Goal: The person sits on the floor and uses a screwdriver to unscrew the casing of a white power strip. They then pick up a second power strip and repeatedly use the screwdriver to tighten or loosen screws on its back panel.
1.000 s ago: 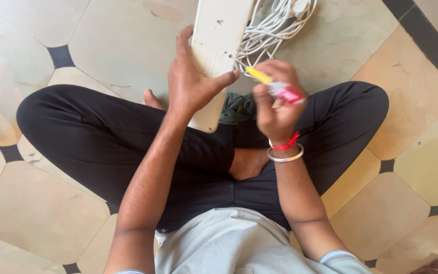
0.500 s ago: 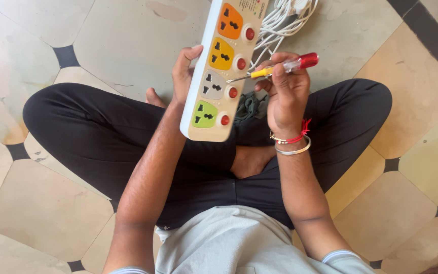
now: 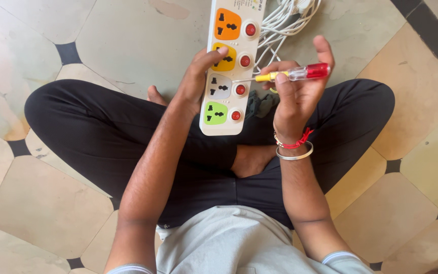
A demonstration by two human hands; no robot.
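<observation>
- Pinching the screwdriver (image 3: 292, 74) in my right hand (image 3: 295, 96), thumb and fingers closed on its clear and red handle, the yellow collar and thin tip pointing left at the power strip (image 3: 231, 71).
- My left hand (image 3: 196, 81) grips the strip's left edge, thumb across the orange socket, holding it face up above my crossed legs (image 3: 128, 132).
- Doing this well, I judge, means keeping the strip steady and the tip level and square on its mark.
- The strip is white and long, with orange, grey and green sockets, each beside a round red switch.
- White cable (image 3: 285, 20) bunches behind it on the tiled floor (image 3: 128, 35).
</observation>
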